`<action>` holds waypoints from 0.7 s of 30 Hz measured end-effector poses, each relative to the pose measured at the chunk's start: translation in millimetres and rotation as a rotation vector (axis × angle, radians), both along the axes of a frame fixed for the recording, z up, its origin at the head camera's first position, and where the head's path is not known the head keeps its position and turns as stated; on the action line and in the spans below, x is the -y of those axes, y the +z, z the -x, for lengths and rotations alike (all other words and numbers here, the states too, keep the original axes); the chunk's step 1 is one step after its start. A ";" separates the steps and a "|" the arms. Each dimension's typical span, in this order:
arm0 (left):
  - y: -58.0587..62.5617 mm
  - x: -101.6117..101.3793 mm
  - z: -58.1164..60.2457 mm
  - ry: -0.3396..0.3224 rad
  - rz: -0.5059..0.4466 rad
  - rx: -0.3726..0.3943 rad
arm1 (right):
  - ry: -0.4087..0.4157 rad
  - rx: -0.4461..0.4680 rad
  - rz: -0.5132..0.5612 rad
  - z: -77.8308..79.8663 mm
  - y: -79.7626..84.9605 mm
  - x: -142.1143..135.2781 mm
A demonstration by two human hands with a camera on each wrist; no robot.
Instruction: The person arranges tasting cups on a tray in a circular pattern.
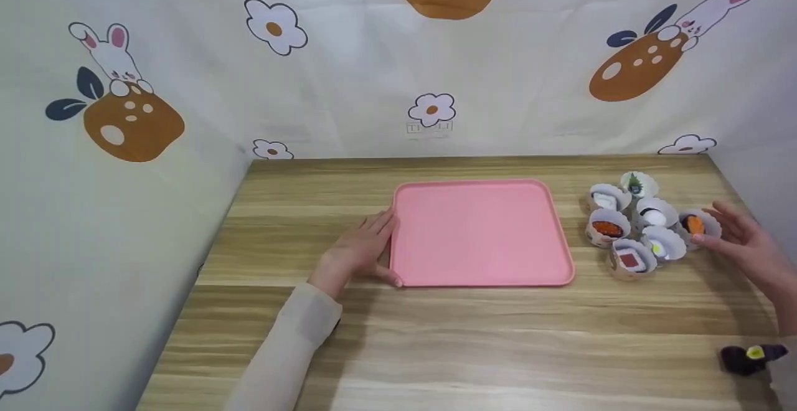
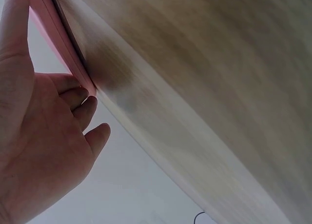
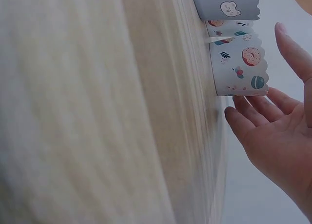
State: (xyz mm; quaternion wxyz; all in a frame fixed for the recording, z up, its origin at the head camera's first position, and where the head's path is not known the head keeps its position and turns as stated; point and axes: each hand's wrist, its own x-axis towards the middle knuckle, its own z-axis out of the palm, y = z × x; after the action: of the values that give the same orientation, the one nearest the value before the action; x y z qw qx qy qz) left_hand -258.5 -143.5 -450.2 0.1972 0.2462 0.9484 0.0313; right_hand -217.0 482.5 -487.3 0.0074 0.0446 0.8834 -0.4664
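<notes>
A pink rectangular tray [image 1: 479,233] lies on the wooden table. At its left edge is my left hand [image 1: 361,246], fingers spread along the side and thumb by the near corner; in the left wrist view the fingertips touch the tray's rim [image 2: 61,43]. On the right, several scalloped paper cups hold small pieces of sushi. My right hand [image 1: 747,246] is at the rightmost cup [image 1: 710,227], which holds an orange-topped piece [image 1: 693,225]. The right wrist view shows fingertips against the side of a patterned paper cup [image 3: 239,65], with the thumb raised apart from it.
Other cups stand close together left of the right hand, among them one with red-orange roe [image 1: 606,229] and one with a red-centred roll [image 1: 631,260]. A small dark object with a yellow mark [image 1: 741,361] is by the right sleeve. Printed cloth walls [image 1: 348,87] border the table.
</notes>
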 end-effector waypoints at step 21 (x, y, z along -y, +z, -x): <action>0.9 1.0 0.9 -0.008 -0.032 0.017 | -0.027 0.066 -0.098 3.0 5.0 2.0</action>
State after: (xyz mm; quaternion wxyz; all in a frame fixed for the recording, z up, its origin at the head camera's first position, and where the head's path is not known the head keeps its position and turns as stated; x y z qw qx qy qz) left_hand -259.4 -144.6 -449.3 0.2016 0.2530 0.9450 0.0477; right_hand -220.1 480.5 -482.3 0.0280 0.0721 0.9038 -0.4210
